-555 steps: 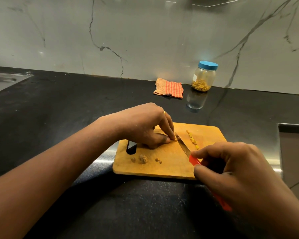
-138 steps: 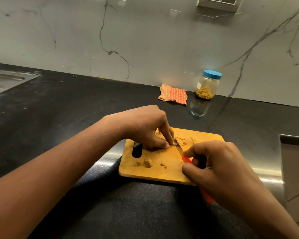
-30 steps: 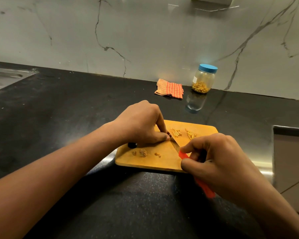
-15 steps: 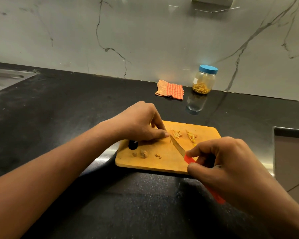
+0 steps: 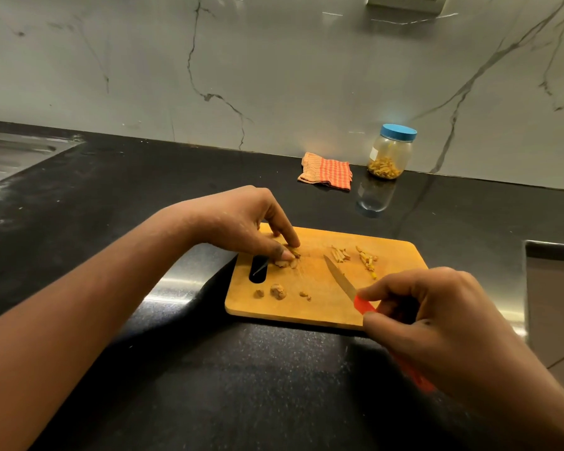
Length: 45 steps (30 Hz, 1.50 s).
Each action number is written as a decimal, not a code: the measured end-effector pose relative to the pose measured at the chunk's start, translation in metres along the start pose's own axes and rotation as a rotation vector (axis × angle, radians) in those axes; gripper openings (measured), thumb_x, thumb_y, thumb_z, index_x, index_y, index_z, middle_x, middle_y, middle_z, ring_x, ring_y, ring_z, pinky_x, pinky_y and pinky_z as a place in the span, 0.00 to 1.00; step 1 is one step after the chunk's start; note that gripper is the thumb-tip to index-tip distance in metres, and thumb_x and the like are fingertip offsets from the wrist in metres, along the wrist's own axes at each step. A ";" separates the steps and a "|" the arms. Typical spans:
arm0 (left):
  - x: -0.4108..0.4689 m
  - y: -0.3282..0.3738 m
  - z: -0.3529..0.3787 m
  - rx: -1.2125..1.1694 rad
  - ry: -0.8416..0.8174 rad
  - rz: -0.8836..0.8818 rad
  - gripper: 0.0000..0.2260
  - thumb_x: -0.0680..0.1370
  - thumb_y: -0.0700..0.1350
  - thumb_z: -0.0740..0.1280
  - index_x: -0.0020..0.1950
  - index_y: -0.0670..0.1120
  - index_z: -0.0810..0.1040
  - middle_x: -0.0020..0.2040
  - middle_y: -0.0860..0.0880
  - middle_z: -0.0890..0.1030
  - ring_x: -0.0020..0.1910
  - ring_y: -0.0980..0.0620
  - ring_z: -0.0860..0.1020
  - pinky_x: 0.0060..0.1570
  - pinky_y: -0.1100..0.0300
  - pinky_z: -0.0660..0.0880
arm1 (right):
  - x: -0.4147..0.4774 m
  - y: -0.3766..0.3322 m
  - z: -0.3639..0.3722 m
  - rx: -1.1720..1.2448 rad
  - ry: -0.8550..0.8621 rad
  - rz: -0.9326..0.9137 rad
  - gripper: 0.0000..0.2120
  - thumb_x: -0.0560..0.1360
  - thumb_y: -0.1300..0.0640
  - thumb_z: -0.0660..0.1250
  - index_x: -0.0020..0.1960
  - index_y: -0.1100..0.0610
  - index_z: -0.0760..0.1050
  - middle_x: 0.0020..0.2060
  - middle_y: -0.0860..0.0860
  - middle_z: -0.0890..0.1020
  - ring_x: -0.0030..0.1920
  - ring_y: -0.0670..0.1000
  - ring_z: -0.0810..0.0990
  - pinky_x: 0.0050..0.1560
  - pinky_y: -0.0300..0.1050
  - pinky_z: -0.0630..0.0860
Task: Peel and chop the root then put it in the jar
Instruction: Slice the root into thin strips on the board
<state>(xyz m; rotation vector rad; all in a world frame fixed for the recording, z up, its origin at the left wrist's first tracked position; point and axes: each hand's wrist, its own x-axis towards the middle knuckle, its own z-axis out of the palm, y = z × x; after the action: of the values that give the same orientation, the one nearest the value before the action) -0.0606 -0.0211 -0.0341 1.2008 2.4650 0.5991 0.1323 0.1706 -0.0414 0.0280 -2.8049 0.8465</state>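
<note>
Root piece (image 5: 287, 262) sits at the far left of the cutting board (image 5: 323, 309), right under your left hand (image 5: 241, 222). Thumb and index finger curl down and pinch it against the wood, with the other fingers bent behind them. Just left of that thumb is the board's dark handle slot (image 5: 258, 271). Nearer to you than your left fingertips lie a few brown peel scraps (image 5: 278, 291), apart from the root piece. Your right hand (image 5: 437, 320) is clenched round the knife (image 5: 339, 276), thumb and index finger gripping the front of the red handle while the rest of the handle runs back under your palm. The blade points away from your right fingers, up and left toward the middle of the board. It is clear of the root piece, and you cannot tell whether its edge touches the wood. Cut strips (image 5: 339, 254) lie just past the blade tip, with a second small heap (image 5: 367, 259) beyond your right index finger, both on the board. Far past both hands, against the marble wall (image 5: 274, 76), stands the jar (image 5: 389, 154) with its blue lid on and yellow cut pieces in the bottom. An orange checked cloth (image 5: 326, 170) lies just to its left. Both rest on the black counter (image 5: 209, 369), well apart from the board. A metal sink (image 5: 10, 154) shows far out beyond your left wrist.
</note>
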 end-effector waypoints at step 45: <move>0.010 0.010 0.020 -0.006 0.391 0.155 0.04 0.76 0.48 0.71 0.50 0.50 0.82 0.43 0.57 0.82 0.44 0.59 0.81 0.49 0.66 0.78 | 0.013 0.017 0.012 0.189 0.158 -0.036 0.08 0.65 0.57 0.74 0.44 0.51 0.83 0.31 0.48 0.82 0.30 0.47 0.80 0.31 0.41 0.79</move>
<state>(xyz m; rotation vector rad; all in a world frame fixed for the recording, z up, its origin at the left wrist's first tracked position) -0.0504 -0.0026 -0.0470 1.3936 2.6919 0.9647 0.1162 0.1785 -0.0575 0.0389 -2.5629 1.0536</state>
